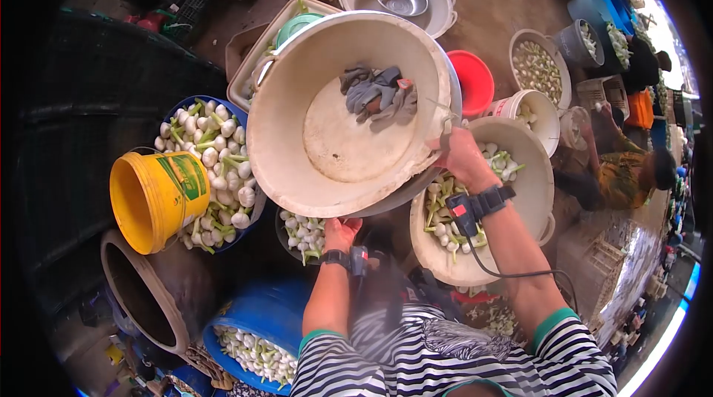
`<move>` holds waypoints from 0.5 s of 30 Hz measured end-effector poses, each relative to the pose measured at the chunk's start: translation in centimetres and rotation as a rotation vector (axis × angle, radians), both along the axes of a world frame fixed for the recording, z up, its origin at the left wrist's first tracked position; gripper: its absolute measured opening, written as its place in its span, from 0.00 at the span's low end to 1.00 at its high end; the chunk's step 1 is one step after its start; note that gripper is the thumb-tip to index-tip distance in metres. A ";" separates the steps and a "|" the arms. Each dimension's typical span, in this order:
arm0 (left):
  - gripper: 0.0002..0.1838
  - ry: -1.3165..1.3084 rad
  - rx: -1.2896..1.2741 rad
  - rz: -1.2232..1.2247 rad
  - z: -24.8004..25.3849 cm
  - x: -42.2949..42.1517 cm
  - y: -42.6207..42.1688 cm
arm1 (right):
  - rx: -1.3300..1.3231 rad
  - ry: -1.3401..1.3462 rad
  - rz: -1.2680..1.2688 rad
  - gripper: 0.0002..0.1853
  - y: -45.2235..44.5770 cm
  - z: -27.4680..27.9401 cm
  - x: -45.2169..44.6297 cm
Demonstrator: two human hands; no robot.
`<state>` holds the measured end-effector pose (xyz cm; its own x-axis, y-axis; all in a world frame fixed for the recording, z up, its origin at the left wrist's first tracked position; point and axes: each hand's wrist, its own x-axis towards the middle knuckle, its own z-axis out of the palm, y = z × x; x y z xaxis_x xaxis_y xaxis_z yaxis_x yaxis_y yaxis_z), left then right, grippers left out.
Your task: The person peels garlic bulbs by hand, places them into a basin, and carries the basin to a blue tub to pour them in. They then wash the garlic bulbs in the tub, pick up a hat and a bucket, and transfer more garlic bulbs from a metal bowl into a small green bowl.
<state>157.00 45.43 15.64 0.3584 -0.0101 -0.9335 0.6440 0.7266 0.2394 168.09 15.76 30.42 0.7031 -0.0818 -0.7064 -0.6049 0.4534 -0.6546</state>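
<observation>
A large cream plastic basin [286, 137] is tilted in front of me, with crumpled grey gloves or cloths [375, 96] lying inside. My right hand [462, 155] is closed on its right rim, near a handle. At the near rim, my left hand [342, 233] holds the basin from below, its fingers partly hidden. Beneath the cream basin, the edge of a grey basin [408, 196] shows. A dark container of garlic bulbs [301, 235] is beside my left hand. Near my right forearm sits another cream basin [531, 174] with garlic in it.
At left, a yellow bucket [134, 204] lies on a heap of garlic bulbs [223, 152] in a blue tub. A blue barrel [275, 311] holds more garlic. A red bucket [470, 81] and a white bucket [546, 122] stand at right. Another person [624, 174] is farther right.
</observation>
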 end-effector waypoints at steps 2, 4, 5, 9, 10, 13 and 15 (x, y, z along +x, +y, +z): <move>0.20 -0.166 -0.026 -0.009 0.2 0.2 -0.7 | -0.075 -0.207 0.115 0.15 -0.6 4.0 -0.2; 0.25 -0.268 -0.016 0.002 -0.1 0.0 -1.3 | -0.001 -0.337 0.066 0.16 -1.3 8.2 -0.8; 0.26 -0.294 0.007 0.020 -0.8 0.1 -1.6 | 0.109 -0.371 -0.040 0.16 -1.7 9.8 -1.1; 0.24 -0.286 0.017 0.100 -7.7 0.0 0.3 | 0.205 -0.441 -0.212 0.17 -3.8 16.4 -4.0; 0.23 -0.336 0.028 0.085 -8.6 -0.3 0.8 | 0.095 -0.425 -0.268 0.19 -3.9 18.6 -4.7; 0.20 -0.494 0.068 0.028 -8.3 -0.1 1.5 | 0.046 -0.454 -0.378 0.10 -6.4 22.7 -8.0; 0.13 -0.309 0.078 0.086 -2.8 2.2 1.7 | 0.031 -0.522 -0.372 0.14 -9.6 24.1 -10.8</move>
